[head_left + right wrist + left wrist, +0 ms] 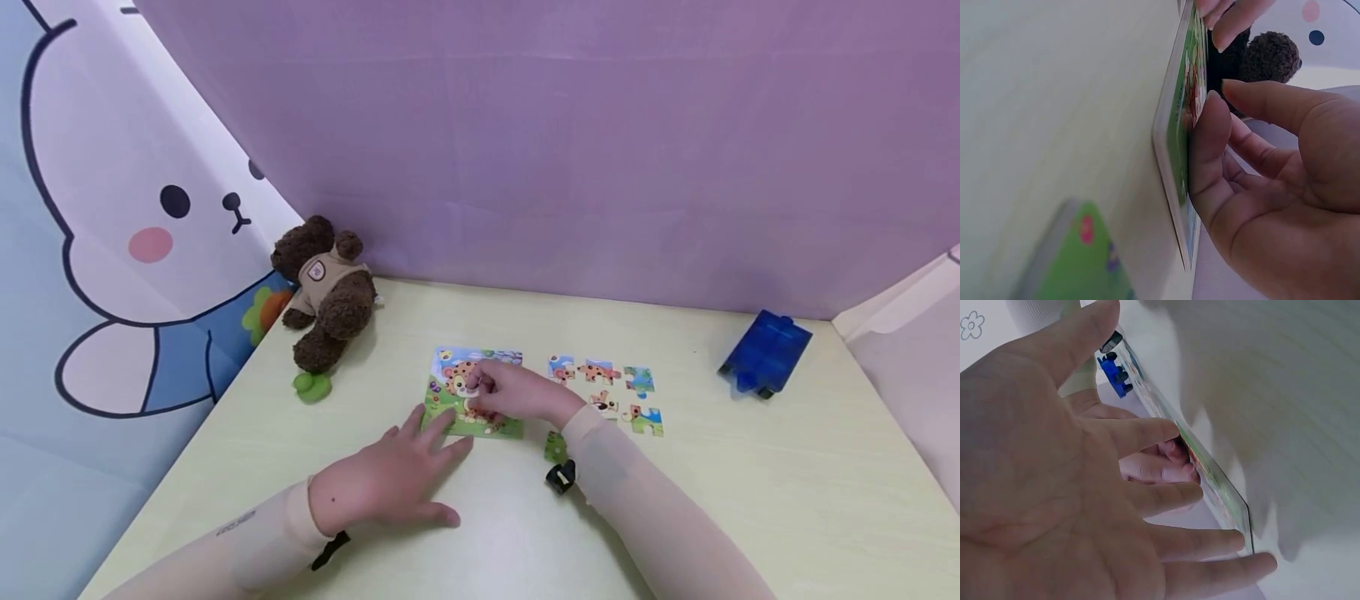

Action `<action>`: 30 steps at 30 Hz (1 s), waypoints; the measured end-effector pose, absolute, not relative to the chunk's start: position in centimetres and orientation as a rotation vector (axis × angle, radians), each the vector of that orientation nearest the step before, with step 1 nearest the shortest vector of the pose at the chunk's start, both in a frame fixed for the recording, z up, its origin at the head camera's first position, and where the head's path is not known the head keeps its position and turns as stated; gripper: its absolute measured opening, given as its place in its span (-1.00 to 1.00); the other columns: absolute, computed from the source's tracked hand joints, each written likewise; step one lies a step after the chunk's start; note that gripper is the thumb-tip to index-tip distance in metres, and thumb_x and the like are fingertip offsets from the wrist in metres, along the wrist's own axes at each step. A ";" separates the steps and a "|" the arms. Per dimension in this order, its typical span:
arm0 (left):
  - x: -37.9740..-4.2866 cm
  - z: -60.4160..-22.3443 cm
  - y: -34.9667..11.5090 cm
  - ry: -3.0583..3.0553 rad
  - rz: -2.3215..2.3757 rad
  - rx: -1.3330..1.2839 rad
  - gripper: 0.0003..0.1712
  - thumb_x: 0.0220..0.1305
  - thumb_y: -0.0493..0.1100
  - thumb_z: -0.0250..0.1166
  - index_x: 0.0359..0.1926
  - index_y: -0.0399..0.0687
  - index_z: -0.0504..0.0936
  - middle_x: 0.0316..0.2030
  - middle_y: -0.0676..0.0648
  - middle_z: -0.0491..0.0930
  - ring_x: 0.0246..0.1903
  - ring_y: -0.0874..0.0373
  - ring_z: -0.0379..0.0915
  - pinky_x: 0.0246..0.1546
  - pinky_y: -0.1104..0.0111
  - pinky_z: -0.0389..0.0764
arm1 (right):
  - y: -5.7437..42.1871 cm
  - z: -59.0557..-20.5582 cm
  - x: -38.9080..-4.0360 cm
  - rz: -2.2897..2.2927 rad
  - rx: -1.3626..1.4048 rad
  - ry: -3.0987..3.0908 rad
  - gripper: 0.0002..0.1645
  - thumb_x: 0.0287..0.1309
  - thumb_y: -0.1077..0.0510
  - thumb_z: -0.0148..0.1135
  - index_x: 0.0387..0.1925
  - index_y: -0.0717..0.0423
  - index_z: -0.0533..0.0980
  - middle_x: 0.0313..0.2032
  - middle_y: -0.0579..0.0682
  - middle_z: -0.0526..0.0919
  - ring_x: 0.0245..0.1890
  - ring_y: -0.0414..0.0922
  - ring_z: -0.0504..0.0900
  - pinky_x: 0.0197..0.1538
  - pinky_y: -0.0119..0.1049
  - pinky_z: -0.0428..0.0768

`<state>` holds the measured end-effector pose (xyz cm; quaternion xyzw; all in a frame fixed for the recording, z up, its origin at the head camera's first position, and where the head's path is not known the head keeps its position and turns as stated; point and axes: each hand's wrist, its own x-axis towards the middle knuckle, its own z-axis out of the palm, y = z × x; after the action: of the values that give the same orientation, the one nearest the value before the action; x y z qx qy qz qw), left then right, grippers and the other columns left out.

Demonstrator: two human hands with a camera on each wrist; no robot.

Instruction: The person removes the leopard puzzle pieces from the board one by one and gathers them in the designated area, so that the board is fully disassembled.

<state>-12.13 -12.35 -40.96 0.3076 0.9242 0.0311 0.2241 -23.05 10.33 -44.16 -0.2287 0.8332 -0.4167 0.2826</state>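
Observation:
A flat jigsaw board (459,379) with a spotted cartoon animal lies mid-table. My right hand (525,392) is over its middle, fingers curled. In the right wrist view the index finger (1207,144) lies against the board's face and the thumb tip (1235,92) is close beside it; I cannot tell whether a piece is between them. My left hand (393,479) is spread flat, its fingertips at the board's lower left edge. In the left wrist view its fingers (1194,540) are straight and hold nothing. A green loose piece (555,447) lies near the right wrist.
Several loose jigsaw pieces (597,372) lie right of the board. Farther right is a blue plastic toy (767,352) with dark corners. A brown teddy bear (348,307) leans at the back left, a small green toy (311,387) beside it. A purple cloth wall (525,167) bounds the table behind.

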 end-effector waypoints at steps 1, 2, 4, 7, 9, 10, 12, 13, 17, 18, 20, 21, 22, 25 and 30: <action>-12.2 -40.9 -12.5 2.555 0.088 0.841 0.18 0.27 0.59 0.25 0.72 0.19 0.12 0.74 -0.28 -0.16 0.62 -0.61 -0.13 0.44 -0.45 0.39 | 10.3 -44.1 -23.0 -1.120 -0.611 2.224 -0.73 0.49 0.18 0.26 0.13 0.13 0.51 -0.19 0.07 0.66 -0.32 -0.07 0.73 -0.14 -0.22 0.81; -12.3 -40.9 -12.7 2.561 0.090 0.831 0.19 0.27 0.59 0.24 0.72 0.20 0.10 0.74 -0.28 -0.18 0.62 -0.61 -0.15 0.44 -0.47 0.37 | 10.3 -44.1 -23.0 -1.121 -0.607 2.220 -0.72 0.48 0.20 0.27 0.14 0.13 0.50 -0.18 0.07 0.66 -0.32 -0.07 0.73 -0.14 -0.23 0.81; -12.6 -40.9 -13.0 2.573 0.095 0.810 0.20 0.27 0.60 0.24 0.73 0.21 0.06 0.74 -0.29 -0.21 0.62 -0.62 -0.17 0.45 -0.48 0.33 | 10.4 -44.1 -23.0 -1.125 -0.595 2.208 -0.69 0.46 0.21 0.30 0.15 0.14 0.50 -0.17 0.07 0.66 -0.31 -0.07 0.73 -0.12 -0.24 0.81; -12.9 -40.8 -13.8 2.579 0.112 0.789 0.20 0.28 0.60 0.23 0.73 0.22 0.05 0.74 -0.30 -0.23 0.63 -0.62 -0.18 0.48 -0.48 0.29 | 10.3 -44.0 -23.0 -1.122 -0.576 2.191 -0.65 0.43 0.24 0.33 0.17 0.15 0.50 -0.11 0.08 0.65 -0.27 -0.07 0.71 -0.10 -0.25 0.80; -13.1 -40.9 -14.3 2.579 0.119 0.777 0.18 0.30 0.60 0.21 0.73 0.24 0.05 0.74 -0.28 -0.26 0.64 -0.59 -0.19 0.51 -0.47 0.24 | 10.3 -44.0 -23.1 -1.106 -0.576 2.189 -0.62 0.39 0.26 0.35 0.18 0.15 0.51 -0.05 0.09 0.63 -0.24 -0.06 0.70 -0.07 -0.24 0.80; -13.3 -40.9 -14.5 2.580 0.120 0.771 0.16 0.31 0.60 0.20 0.74 0.25 0.04 0.75 -0.26 -0.27 0.65 -0.57 -0.20 0.53 -0.46 0.22 | 10.3 -44.0 -23.1 -1.092 -0.582 2.194 -0.60 0.37 0.26 0.36 0.18 0.14 0.51 -0.03 0.08 0.62 -0.21 -0.07 0.69 -0.05 -0.24 0.79; -13.7 -40.9 -14.9 2.586 0.135 0.759 0.13 0.36 0.58 0.16 0.74 0.26 0.01 0.75 -0.22 -0.29 0.66 -0.54 -0.22 0.56 -0.45 0.17 | 10.3 -43.9 -23.2 -1.059 -0.597 2.216 -0.57 0.33 0.26 0.40 0.18 0.13 0.52 0.02 0.06 0.60 -0.14 -0.08 0.66 0.02 -0.23 0.77; -14.0 -40.9 -15.1 2.593 0.144 0.748 0.11 0.39 0.57 0.14 0.74 0.26 -0.01 0.75 -0.21 -0.30 0.67 -0.52 -0.24 0.57 -0.45 0.14 | 10.3 -43.9 -23.2 -1.042 -0.606 2.228 -0.57 0.32 0.25 0.42 0.18 0.13 0.53 0.03 0.06 0.61 -0.10 -0.07 0.66 0.07 -0.21 0.77; -15.3 -41.4 -15.6 2.631 0.174 0.722 0.00 0.55 0.46 0.03 0.75 0.17 -0.07 0.75 -0.20 -0.26 0.67 -0.52 -0.26 0.55 -0.50 0.09 | 10.2 -43.9 -23.3 -0.981 -0.666 2.285 -0.53 0.28 0.19 0.49 0.17 0.10 0.55 0.07 0.00 0.62 0.05 -0.09 0.60 0.27 -0.14 0.69; -15.7 -41.7 -15.7 2.642 0.178 0.715 -0.04 0.59 0.42 0.00 0.76 0.15 -0.07 0.75 -0.20 -0.24 0.67 -0.53 -0.26 0.54 -0.52 0.09 | 10.1 -43.9 -23.2 -0.973 -0.678 2.291 -0.53 0.28 0.18 0.50 0.16 0.10 0.56 0.07 0.00 0.62 0.07 -0.09 0.59 0.30 -0.12 0.68; -16.3 -42.2 -15.9 2.657 0.181 0.700 -0.12 0.65 0.35 -0.05 0.75 0.15 -0.06 0.75 -0.19 -0.21 0.67 -0.54 -0.26 0.53 -0.53 0.08 | 10.1 -43.9 -23.2 -0.964 -0.695 2.301 -0.55 0.29 0.17 0.51 0.15 0.10 0.56 0.06 -0.01 0.63 0.07 -0.09 0.58 0.31 -0.10 0.66; -16.6 -42.4 -15.9 2.661 0.181 0.693 -0.16 0.67 0.32 -0.07 0.75 0.16 -0.05 0.75 -0.19 -0.19 0.67 -0.54 -0.26 0.53 -0.53 0.08 | 10.0 -44.0 -23.2 -0.963 -0.698 2.300 -0.55 0.29 0.17 0.51 0.14 0.10 0.56 0.06 -0.01 0.62 0.07 -0.09 0.58 0.30 -0.10 0.66; -16.9 -42.6 -16.0 2.661 0.186 0.685 -0.19 0.69 0.28 -0.08 0.75 0.16 -0.04 0.75 -0.18 -0.18 0.67 -0.54 -0.26 0.53 -0.53 0.08 | 10.0 -44.0 -23.2 -0.964 -0.698 2.299 -0.57 0.29 0.16 0.50 0.13 0.09 0.56 0.05 -0.02 0.62 0.06 -0.09 0.57 0.29 -0.10 0.66; -17.4 -43.2 -16.1 2.655 0.191 0.657 -0.25 0.73 0.21 -0.10 0.75 0.20 -0.02 0.75 -0.18 -0.15 0.67 -0.53 -0.27 0.54 -0.53 0.07 | 9.9 -44.0 -23.1 -0.969 -0.695 2.294 -0.60 0.31 0.17 0.49 0.12 0.07 0.57 0.04 -0.02 0.62 0.05 -0.09 0.57 0.27 -0.12 0.65; -17.7 -43.3 -16.0 2.659 0.170 0.669 -0.30 0.74 0.13 -0.09 0.74 0.18 0.02 0.74 -0.20 -0.08 0.65 -0.56 -0.22 0.52 -0.54 0.12 | 10.0 -43.9 -23.1 -0.971 -0.686 2.290 -0.62 0.32 0.16 0.49 0.10 0.04 0.56 0.03 -0.03 0.61 0.02 -0.10 0.57 0.23 -0.13 0.67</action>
<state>-17.66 -16.00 -43.28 0.2388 0.9492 0.0606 0.1959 -23.08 9.96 -43.94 -0.2554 0.8528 -0.3616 0.2771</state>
